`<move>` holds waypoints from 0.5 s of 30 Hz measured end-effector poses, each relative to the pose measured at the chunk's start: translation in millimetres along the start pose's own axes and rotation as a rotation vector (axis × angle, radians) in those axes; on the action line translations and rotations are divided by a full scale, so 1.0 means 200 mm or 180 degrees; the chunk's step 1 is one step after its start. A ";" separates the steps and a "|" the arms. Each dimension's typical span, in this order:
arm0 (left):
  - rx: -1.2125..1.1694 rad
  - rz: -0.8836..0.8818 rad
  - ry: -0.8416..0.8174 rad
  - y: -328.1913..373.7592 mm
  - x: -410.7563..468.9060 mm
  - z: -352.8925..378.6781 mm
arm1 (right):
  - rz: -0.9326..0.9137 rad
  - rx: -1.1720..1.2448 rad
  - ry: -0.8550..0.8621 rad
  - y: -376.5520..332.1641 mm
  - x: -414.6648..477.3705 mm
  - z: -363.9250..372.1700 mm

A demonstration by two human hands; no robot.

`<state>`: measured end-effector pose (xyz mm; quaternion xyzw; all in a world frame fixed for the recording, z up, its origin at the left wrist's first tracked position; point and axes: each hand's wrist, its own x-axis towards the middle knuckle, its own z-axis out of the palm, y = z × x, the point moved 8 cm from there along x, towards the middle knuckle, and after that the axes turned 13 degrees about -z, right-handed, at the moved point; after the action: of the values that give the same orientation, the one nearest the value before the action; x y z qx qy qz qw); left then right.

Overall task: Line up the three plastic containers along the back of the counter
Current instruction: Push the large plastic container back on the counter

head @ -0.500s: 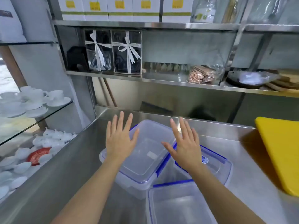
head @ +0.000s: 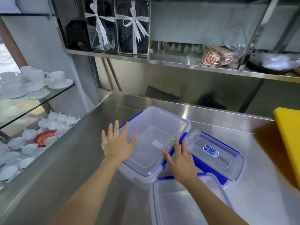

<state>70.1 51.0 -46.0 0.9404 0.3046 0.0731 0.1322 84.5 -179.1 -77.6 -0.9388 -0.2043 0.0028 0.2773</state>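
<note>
Left hand spread flat on big tub lid's left edge; right hand spread at its right edge. Small tub just right; third tub below wrist.

Three clear lidded containers — blue clips — clustered mid-counter, touching.

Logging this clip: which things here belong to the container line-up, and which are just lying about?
Job: large container; labelled container; nearest container; left hand; right hand.
Lying about: yellow board; white cups; ribboned boxes.
</note>
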 end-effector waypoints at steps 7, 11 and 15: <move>0.0298 -0.0320 -0.0474 -0.04 0.05 0.04 | 0.0623 0.1216 0.0324 -0.03 -0.03 0.06; 0.0219 -0.0406 -0.0428 -0.07 0.06 0.02 | 0.0623 0.1664 0.0334 -0.04 0.00 0.08; 0.0282 -0.0707 -0.0320 -0.08 0.02 0.02 | 0.0350 0.2163 0.0235 -0.05 0.09 0.06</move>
<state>64.7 65.2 -55.2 0.9083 0.4027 -0.0027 0.1130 95.7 -159.6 -80.4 -0.8019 -0.1306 0.0516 0.5807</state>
